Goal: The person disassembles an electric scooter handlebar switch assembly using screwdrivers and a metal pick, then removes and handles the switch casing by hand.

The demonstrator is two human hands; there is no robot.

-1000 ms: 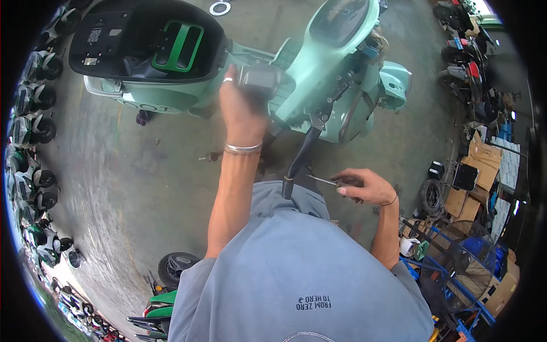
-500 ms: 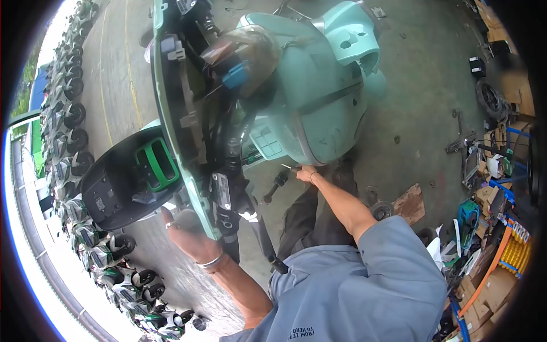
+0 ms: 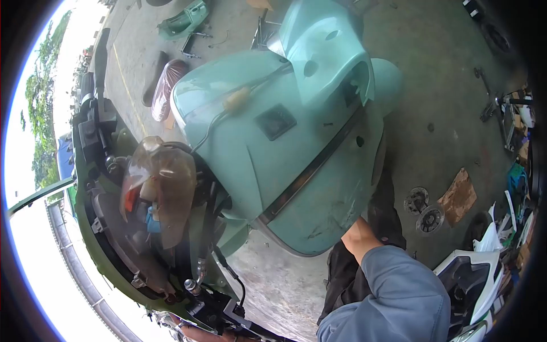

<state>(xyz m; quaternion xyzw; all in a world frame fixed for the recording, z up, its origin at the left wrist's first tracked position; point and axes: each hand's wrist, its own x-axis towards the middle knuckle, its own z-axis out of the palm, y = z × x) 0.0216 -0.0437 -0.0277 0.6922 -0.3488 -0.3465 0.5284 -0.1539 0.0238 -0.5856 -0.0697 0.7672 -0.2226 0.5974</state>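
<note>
A large mint-green scooter body (image 3: 228,142) fills the middle of the head view, with a dark strip across it. My right hand (image 3: 356,232) reaches in under its lower right edge; the panel hides the fingers and anything in them. At the bottom left, my left hand (image 3: 181,326) shows only in part, below an open green-edged scooter front (image 3: 117,268). Its fingers are hidden behind that part. A clear lamp cover (image 3: 162,182) with an orange piece and a blue connector (image 3: 152,220) sits inside. Black cables and a metal handlebar fitting (image 3: 192,286) lie nearby.
Two round metal wheel parts (image 3: 428,219) and a brown cardboard piece (image 3: 457,196) lie on the floor at right. Beyond them stand a white-and-black panel (image 3: 470,279) and piled parts. A wrapped seat (image 3: 166,91) and a green panel (image 3: 183,21) lie at the far left.
The view has shifted closer over the scooter body. My right hand, which held a thin pale-shafted tool, has gone behind the panel edge. My left hand is now mostly covered.
</note>
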